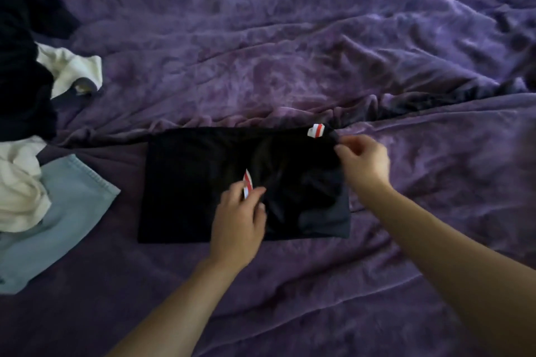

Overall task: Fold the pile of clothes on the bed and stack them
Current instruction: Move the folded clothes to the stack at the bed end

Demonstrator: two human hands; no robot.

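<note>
Black garment (pixel 203 182) flat on purple bedspread (pixel 319 52), centre of view, already folded to a wide rectangle, long axis running left-right. Right end bunched and rumpled, left half smooth. Left hand (pixel 237 223) over near-middle of garment, thumb and fingers pinched around a red-and-white striped tag (pixel 247 184); looks like grasping tag plus fabric under it, not certain about the fabric. Right hand (pixel 365 162) at far-right upper corner, fingers curled and pinching garment edge just beside second striped tag (pixel 315 130). Both grips on right half, so free length lies to the left of both hands. Likely next: carry right end over toward left end, folding across short axis; right hand nearer to the corner that has to travel, left hand placed about where crease would fall. Unfolded pile at left edge: dark clothes (pixel 20 72), white top (pixel 69 69), light blue piece (pixel 66 211), well apart from black garment. No finished stack in view
</note>
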